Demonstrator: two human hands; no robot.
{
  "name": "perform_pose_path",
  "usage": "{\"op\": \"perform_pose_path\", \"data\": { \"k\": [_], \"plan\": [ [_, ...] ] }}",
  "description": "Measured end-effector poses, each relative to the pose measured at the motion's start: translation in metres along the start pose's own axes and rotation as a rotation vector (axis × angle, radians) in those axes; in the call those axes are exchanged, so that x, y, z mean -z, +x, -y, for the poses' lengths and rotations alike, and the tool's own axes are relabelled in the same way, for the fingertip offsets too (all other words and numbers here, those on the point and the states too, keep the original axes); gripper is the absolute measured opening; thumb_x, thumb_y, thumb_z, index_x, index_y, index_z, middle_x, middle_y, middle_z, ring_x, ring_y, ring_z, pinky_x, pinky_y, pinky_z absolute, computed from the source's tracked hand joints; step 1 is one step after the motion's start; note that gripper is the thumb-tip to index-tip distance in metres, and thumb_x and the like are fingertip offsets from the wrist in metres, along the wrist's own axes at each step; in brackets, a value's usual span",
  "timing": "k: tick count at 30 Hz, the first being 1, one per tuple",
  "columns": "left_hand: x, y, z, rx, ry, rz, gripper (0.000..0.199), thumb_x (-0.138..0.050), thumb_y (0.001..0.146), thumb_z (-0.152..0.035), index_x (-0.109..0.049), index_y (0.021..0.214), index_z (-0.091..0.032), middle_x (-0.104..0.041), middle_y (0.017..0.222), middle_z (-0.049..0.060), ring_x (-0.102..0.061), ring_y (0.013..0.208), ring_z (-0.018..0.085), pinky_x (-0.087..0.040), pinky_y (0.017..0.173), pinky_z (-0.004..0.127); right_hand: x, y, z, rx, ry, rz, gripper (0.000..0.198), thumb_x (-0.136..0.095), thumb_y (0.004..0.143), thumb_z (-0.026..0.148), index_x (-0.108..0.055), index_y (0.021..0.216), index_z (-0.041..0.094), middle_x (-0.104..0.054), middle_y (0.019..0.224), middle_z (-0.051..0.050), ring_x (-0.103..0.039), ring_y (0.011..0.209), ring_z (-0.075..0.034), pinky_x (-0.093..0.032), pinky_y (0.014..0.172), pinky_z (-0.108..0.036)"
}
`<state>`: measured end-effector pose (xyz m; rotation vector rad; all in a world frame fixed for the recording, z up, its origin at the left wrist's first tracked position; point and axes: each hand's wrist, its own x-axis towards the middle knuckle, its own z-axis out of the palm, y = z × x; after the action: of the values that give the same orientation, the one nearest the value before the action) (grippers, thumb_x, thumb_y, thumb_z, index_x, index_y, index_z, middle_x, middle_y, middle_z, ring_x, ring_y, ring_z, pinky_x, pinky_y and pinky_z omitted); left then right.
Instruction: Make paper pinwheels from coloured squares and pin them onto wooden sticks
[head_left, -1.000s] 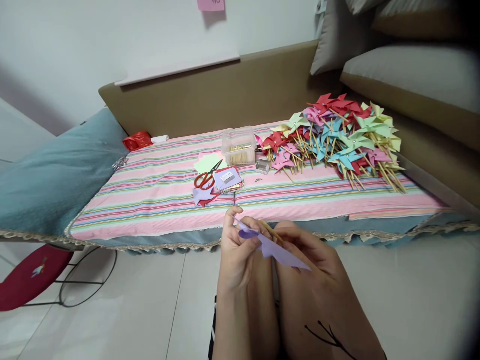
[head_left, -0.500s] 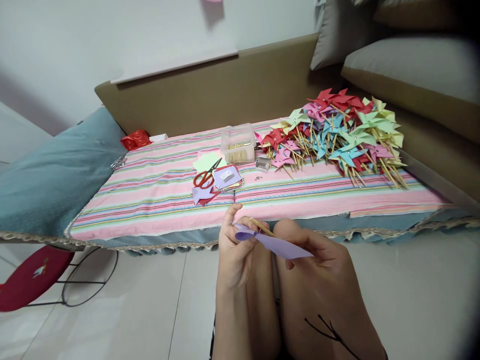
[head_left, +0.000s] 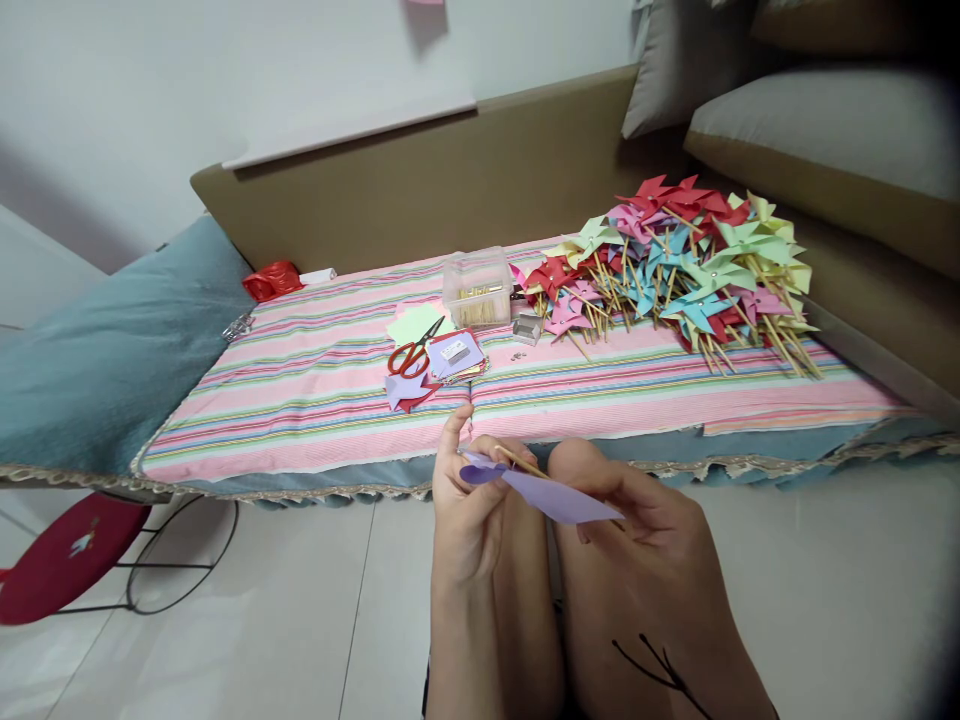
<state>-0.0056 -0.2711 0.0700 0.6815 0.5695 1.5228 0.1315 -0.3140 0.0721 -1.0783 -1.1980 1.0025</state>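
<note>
Red-handled scissors [head_left: 422, 345] lie toward the front edge of the woven-looking striped cloth [head_left: 277, 420]. Before that edge, the left hand [head_left: 469, 510], one finger raised, pinches the rolled end of a smooth lilac paper [head_left: 559, 497]. Behind it, a thin wooden stick [head_left: 523, 463] has shifted leftward this past second (paper and stick seem better aligned). The right hand [head_left: 664, 510], half curled, grips stick and paper's pointed end. Crisp-bladed pinwheels [head_left: 701, 272] heap the cloth's right end.

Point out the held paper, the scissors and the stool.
Held paper [head_left: 559, 498]: head view, on the purple sheet's broad flap.
Scissors [head_left: 424, 343]: head view, about where the red handles meet the blades.
Stool [head_left: 64, 575]: head view, on the dark red seat.
</note>
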Motion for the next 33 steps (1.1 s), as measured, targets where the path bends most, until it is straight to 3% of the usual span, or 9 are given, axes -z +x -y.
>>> {"op": "perform_pose_path", "data": {
  "k": [7, 15, 22, 33],
  "plan": [
    [0.003, -0.002, 0.0, -0.049, 0.002, -0.003, 0.066, -0.086, 0.061, -0.023, -0.056, 0.12, -0.027, -0.06, 0.065, -0.006, -0.062, 0.061, 0.009, -0.053, 0.065, 0.02, -0.001, 0.002, 0.008, 0.183, -0.134, 0.011, 0.005, -0.068, 0.081, 0.021, -0.069, 0.08, 0.026, -0.065, 0.069, 0.003, -0.059, 0.064, -0.013, -0.044, 0.058, -0.024],
    [0.003, -0.001, 0.0, -0.002, -0.098, 0.062, 0.066, -0.085, 0.062, -0.022, -0.055, 0.119, -0.036, -0.059, 0.063, -0.01, -0.065, 0.058, 0.01, -0.054, 0.056, 0.02, 0.002, 0.003, 0.002, 0.266, -0.114, 0.067, 0.011, -0.066, 0.082, 0.016, -0.069, 0.085, 0.026, -0.068, 0.075, 0.0, -0.059, 0.069, -0.015, -0.044, 0.06, -0.028],
    [-0.01, -0.003, 0.001, -0.028, -0.119, -0.08, 0.076, -0.09, 0.051, -0.033, -0.053, 0.118, -0.036, -0.048, 0.051, -0.012, -0.057, 0.044, 0.01, -0.047, 0.044, 0.02, 0.004, 0.003, 0.001, 0.278, -0.086, 0.117, 0.016, -0.067, 0.081, 0.01, -0.069, 0.087, 0.025, -0.061, 0.069, 0.0, -0.055, 0.066, -0.016, -0.042, 0.055, -0.028],
    [0.003, 0.002, 0.009, -0.129, -0.062, -0.067, 0.054, -0.083, 0.058, -0.048, -0.06, 0.107, -0.039, -0.037, 0.049, -0.01, -0.037, 0.036, 0.007, -0.035, 0.041, 0.022, 0.001, 0.002, 0.01, 0.353, -0.174, 0.125, 0.019, -0.066, 0.08, 0.007, -0.068, 0.088, 0.025, -0.064, 0.067, 0.001, -0.054, 0.065, -0.016, -0.042, 0.057, -0.03]
  ]
}}
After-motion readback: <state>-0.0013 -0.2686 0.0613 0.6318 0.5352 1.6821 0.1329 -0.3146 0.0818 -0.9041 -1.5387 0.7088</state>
